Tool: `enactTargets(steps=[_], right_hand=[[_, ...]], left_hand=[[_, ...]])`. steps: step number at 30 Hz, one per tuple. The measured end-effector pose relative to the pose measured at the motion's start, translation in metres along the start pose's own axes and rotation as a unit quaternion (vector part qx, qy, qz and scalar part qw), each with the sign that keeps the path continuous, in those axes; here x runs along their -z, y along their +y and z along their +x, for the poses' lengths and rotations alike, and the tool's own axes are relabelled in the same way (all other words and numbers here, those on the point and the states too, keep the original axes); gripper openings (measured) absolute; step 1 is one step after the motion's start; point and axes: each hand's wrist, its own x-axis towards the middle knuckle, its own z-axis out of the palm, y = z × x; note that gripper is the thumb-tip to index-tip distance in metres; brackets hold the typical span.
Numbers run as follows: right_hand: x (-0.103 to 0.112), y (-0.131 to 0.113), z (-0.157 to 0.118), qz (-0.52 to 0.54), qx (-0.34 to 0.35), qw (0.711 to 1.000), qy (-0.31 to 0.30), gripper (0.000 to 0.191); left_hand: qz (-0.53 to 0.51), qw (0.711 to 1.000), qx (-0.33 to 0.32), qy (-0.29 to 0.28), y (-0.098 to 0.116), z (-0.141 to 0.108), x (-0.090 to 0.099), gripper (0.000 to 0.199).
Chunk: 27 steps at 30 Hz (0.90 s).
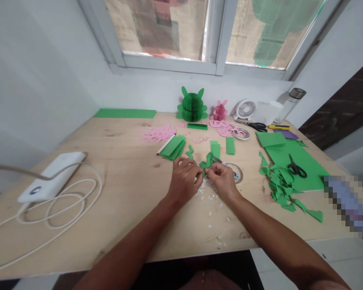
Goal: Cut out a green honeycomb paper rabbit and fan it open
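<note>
Green paper scrap point(207, 162) is pinched between my fingertips, with my left hand point(184, 181) and right hand point(222, 181) drawn close together over the pine tabletop point(109, 161) and small white paper bits point(206, 194) scattered just below them. Just beyond my right hand lies a roll of tape point(238, 174), while a stack of green paper strips point(172, 147) sits ahead of my left hand. Farther right, black-handled scissors point(296, 168) rest on a green paper sheet point(311, 173) beside a heap of green offcuts point(281, 189), and pink paper cutouts point(159, 133) lie well ahead to the left.
</note>
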Motion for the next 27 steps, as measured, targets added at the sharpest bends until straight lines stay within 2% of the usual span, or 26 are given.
enactTargets(steps=[3, 9, 12, 15, 19, 24, 27], right_hand=[[0.0, 0.001, 0.0, 0.024, -0.008, 1.0, 0.004, 0.024], [0.0, 0.002, 0.001, 0.07, -0.04, 0.997, 0.008, 0.025], [0.0, 0.0, 0.001, 0.088, -0.062, 0.994, 0.012, 0.026], [0.0, -0.003, 0.002, 0.118, -0.074, 0.99, 0.015, 0.027], [0.001, -0.006, 0.003, 0.144, -0.072, 0.987, 0.016, 0.027], [0.001, -0.007, 0.003, 0.155, -0.074, 0.985, 0.018, 0.029], [0.002, -0.008, 0.003, 0.157, -0.079, 0.984, 0.016, 0.027]], left_hand=[[-0.025, 0.999, 0.026, 0.007, -0.002, 0.001, 0.003, 0.011], [-0.006, 0.991, 0.127, 0.047, -0.015, 0.003, 0.01, 0.007], [-0.005, 0.987, 0.157, 0.02, -0.02, 0.003, 0.01, 0.008], [-0.057, 0.977, 0.204, -0.004, -0.021, 0.003, 0.011, 0.011], [-0.146, 0.936, 0.317, -0.035, -0.019, 0.006, 0.015, 0.02], [-0.235, 0.899, 0.357, -0.095, -0.017, 0.009, 0.015, 0.026], [-0.357, 0.832, 0.404, -0.136, -0.015, 0.008, 0.013, 0.028]])
